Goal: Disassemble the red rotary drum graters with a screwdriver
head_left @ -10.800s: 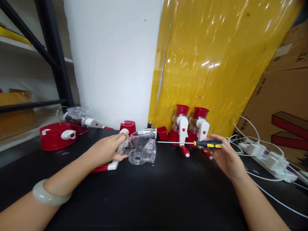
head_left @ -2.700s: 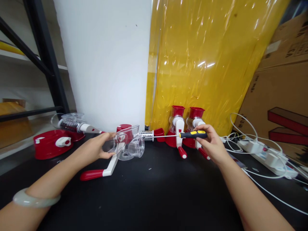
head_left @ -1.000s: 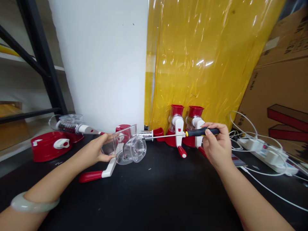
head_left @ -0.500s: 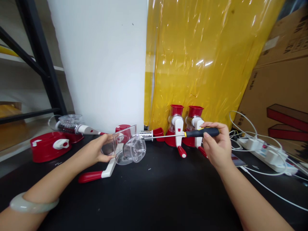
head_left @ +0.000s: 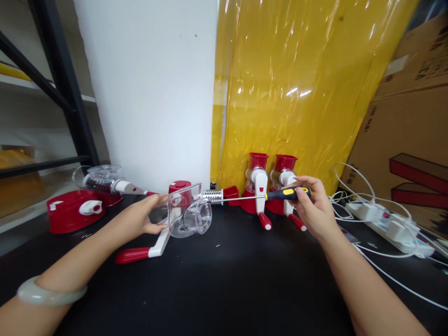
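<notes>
At the near left of the black tabletop (head_left: 224,289) lies a crank handle with a red grip and a bent white arm (head_left: 133,255). Its far end runs up behind the clear plastic housing (head_left: 185,223), so if you lower or swing the housing, you could knock the crank aside.

Your left hand (head_left: 145,215) has thumb and fingers clamped on the left side of that housing, centre-left in the scene. The hold is at one end only, and the plastic looks smooth; a sideways push could twist it out of your fingers.

Your right hand (head_left: 317,210) pinches the black-and-yellow handle of a long, thin screwdriver (head_left: 289,192), thumb against fingers. The shaft points left at the housing; whether the tip touches, you cannot tell here. With your grip so far back, a small wrist tilt could make the tip skid, scratch the plastic or jab towards your left fingers.

Farther off, behind the shaft, a perforated metal drum (head_left: 214,198) and two upright red-and-white grinders (head_left: 259,184) stand close enough that a wide sweep might bump them.
</notes>
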